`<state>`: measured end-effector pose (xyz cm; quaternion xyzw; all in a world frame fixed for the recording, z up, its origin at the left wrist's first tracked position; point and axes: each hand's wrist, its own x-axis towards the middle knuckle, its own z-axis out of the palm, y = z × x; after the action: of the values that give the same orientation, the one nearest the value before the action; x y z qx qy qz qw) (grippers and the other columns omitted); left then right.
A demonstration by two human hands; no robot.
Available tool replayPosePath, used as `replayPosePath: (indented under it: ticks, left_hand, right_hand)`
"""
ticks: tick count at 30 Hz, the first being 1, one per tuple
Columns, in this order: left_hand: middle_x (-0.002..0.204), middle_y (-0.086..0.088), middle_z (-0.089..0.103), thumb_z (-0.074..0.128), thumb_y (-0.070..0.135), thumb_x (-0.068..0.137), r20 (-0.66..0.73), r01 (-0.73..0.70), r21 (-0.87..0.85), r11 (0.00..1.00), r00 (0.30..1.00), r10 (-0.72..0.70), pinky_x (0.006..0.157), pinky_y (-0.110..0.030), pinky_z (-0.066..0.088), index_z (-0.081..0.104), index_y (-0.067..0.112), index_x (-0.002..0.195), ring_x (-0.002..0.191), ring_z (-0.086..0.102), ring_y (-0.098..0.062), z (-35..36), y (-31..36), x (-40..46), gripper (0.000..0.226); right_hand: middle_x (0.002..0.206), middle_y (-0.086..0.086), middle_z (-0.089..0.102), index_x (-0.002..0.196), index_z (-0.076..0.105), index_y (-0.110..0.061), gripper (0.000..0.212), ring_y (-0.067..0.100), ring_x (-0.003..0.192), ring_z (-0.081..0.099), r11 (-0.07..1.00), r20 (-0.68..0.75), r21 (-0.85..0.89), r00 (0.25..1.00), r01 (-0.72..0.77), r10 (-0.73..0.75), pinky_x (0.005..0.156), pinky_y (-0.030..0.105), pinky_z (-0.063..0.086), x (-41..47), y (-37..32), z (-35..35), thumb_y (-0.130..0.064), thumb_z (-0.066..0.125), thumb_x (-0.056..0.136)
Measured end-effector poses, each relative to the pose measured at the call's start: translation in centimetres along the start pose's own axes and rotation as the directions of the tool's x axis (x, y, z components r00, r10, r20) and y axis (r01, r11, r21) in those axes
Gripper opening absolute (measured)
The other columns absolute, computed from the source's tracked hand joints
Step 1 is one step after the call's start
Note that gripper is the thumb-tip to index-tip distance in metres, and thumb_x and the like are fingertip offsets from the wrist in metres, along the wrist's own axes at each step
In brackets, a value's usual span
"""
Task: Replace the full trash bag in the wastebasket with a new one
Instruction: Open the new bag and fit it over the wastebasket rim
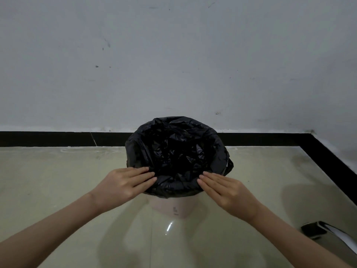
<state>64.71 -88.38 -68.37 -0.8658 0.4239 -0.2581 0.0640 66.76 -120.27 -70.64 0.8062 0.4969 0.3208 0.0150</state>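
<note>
Two bare hands meet at the near rim of a wastebasket in the lower middle of the head view, standing on the pale tiled floor just before a dark baseboard. A black trash bag lines it, its edge folded down over the rim all round. The left hand and right hand lie flat on that fold with fingers extended, neither grip closed on anything. Whether this bag is the full one or the fresh one I cannot tell; it looks crumpled and slack inside. Judging by the flat palms, the step is smoothing the cuff. Next would be pressing it snug around the rim. A dark object lies at lower right.
</note>
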Motion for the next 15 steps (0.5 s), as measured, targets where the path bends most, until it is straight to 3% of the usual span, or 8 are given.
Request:
replayPosePath:
  ticks: [2,4,7,9,11,13,15]
  left_hand:
    - [0.095,-0.005,0.073,0.030,0.005,0.097,-0.048,0.102,0.021,0.995,0.994,-0.101,0.065,-0.025,0.054,0.069,0.010,0.102,0.086,0.068,-0.021,1.3,-0.5,0.9,0.040]
    - [0.093,-0.008,0.071,0.026,0.001,0.096,-0.069,0.218,0.027,0.976,0.974,-0.215,0.067,-0.026,0.053,0.066,0.007,0.107,0.085,0.066,-0.023,2.6,-0.6,1.8,0.042]
    - [0.115,-0.016,0.064,0.028,-0.004,0.090,-0.062,0.349,0.058,0.935,0.936,-0.345,0.090,-0.035,0.049,0.049,0.003,0.126,0.108,0.058,-0.028,5.8,0.1,1.3,0.042]
    - [0.145,-0.016,0.035,0.038,0.006,0.084,0.024,0.420,0.047,0.906,0.907,-0.421,0.109,-0.040,0.031,0.029,0.002,0.137,0.134,0.031,-0.029,7.3,0.8,0.6,0.054]
    - [0.154,-0.012,0.001,0.033,0.023,0.083,0.131,0.476,0.079,0.876,0.866,-0.482,0.113,-0.042,0.012,0.016,0.002,0.141,0.142,0.005,-0.026,8.0,1.2,0.5,0.064]
    - [0.153,-0.011,-0.007,0.030,0.035,0.082,0.202,0.499,0.136,0.856,0.832,-0.517,0.113,-0.043,0.004,0.013,0.003,0.142,0.142,-0.001,-0.025,8.1,0.9,1.3,0.070]
    - [0.155,-0.011,0.000,0.028,0.041,0.082,0.247,0.495,0.205,0.844,0.808,-0.535,0.113,-0.044,0.001,0.015,0.003,0.142,0.142,0.001,-0.025,7.9,0.1,2.4,0.073]
  right_hand:
    - [0.108,0.011,0.070,0.110,0.065,-0.003,0.029,0.023,0.105,0.064,0.998,0.002,-0.029,0.998,-0.064,0.064,0.088,0.035,0.054,0.9,1.0,1.6,0.001,0.045,0.089]
    - [0.113,0.012,0.068,0.114,0.062,-0.002,0.034,0.025,0.109,0.062,0.988,0.022,-0.041,0.988,-0.150,0.151,0.090,0.037,0.053,1.7,1.9,2.9,0.002,0.035,0.094]
    - [0.125,0.015,0.060,0.126,0.049,0.001,0.038,0.028,0.122,0.052,0.968,0.047,-0.070,0.968,-0.243,0.246,0.099,0.040,0.046,2.1,2.6,4.7,0.004,0.027,0.095]
    - [0.136,0.017,0.049,0.134,0.037,0.002,0.043,0.031,0.131,0.039,0.954,0.044,-0.091,0.956,-0.284,0.289,0.108,0.040,0.036,1.9,2.5,6.1,0.008,0.027,0.093]
    - [0.146,0.017,0.033,0.141,0.022,0.002,0.049,0.032,0.138,0.024,0.934,0.054,-0.133,0.938,-0.333,0.342,0.115,0.041,0.020,1.8,2.2,7.3,0.009,0.016,0.092]
    - [0.150,0.015,0.022,0.143,0.011,0.001,0.053,0.031,0.140,0.016,0.903,0.085,-0.194,0.910,-0.384,0.406,0.114,0.045,0.014,2.3,2.2,8.0,0.006,0.005,0.090]
    - [0.151,0.015,0.026,0.143,0.012,0.001,0.058,0.030,0.140,0.021,0.874,0.114,-0.229,0.880,-0.428,0.461,0.114,0.046,0.022,3.1,2.6,8.3,0.004,0.009,0.085]
